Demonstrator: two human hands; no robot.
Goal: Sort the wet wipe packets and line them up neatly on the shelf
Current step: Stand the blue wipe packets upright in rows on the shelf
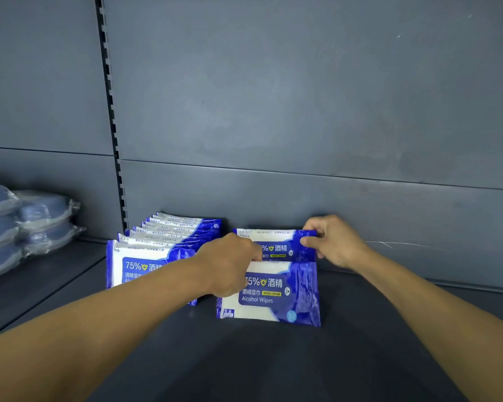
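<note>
Packets going into second row on dark grey shelf [273, 358].
My right hand [336, 242] pinches rear blue-white foil wipe packet [276, 245] by its corner; left hand [230, 264] curls on it. Soft, slippery; hold seams.

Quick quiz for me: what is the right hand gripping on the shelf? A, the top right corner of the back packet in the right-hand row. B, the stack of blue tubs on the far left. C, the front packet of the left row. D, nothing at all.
A: the right hand pinches the top right corner of the back packet, which stands behind the front packet of that row.
</note>
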